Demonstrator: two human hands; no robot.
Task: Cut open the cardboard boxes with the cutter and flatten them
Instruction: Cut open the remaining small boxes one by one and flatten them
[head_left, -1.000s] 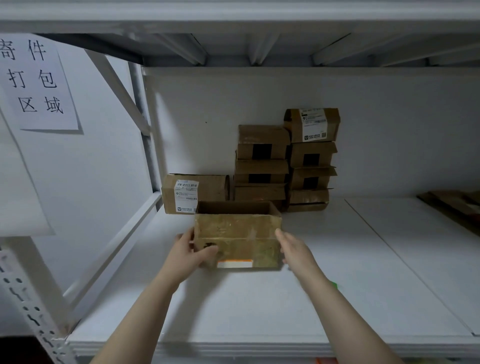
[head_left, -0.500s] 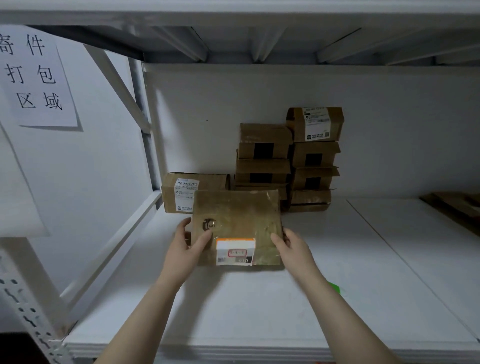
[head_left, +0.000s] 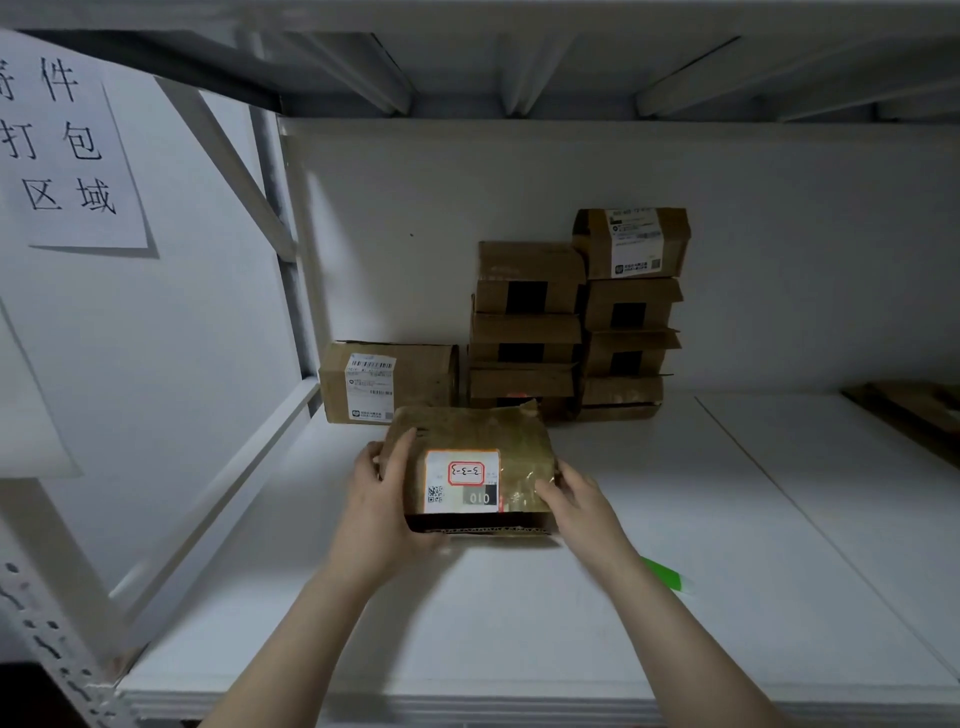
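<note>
Brown cardboard box (head_left: 519, 447), wrapped in shiny tape, got flipped. A second earlier its open side faced up, half a second ago it stood tilted on edge, and at this point it lay on the white shelf (head_left: 519, 623) with the white sticker label (head_left: 462, 480) on top. The left hand (head_left: 382, 499) had its grip clamped round the left edge, and the right hand (head_left: 576, 499) round the right edge. Looked like the taped face was set up for slicing, but the green cutter (head_left: 662, 571) lay untouched on the shelf just behind the right forearm.
</note>
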